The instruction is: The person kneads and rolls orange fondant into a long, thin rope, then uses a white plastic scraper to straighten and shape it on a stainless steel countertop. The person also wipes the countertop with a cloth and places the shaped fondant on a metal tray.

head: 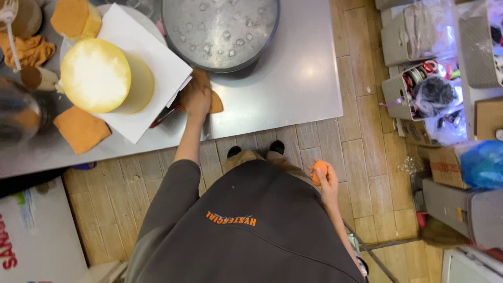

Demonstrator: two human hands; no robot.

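One orange piece point(318, 173) in right hand point(329, 183) (one cake point(105, 76), two hands)

A flat orange-brown piece point(215, 102) lies on the steel table under the left hand point(196, 97), and a small orange lump point(317, 173) sits in the right hand point(328, 181).

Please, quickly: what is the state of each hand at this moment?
Left hand: resting on a flat orange-brown cake slice on the grey metal table; whether it grips cannot be told.
Right hand: closed around a small orange object.
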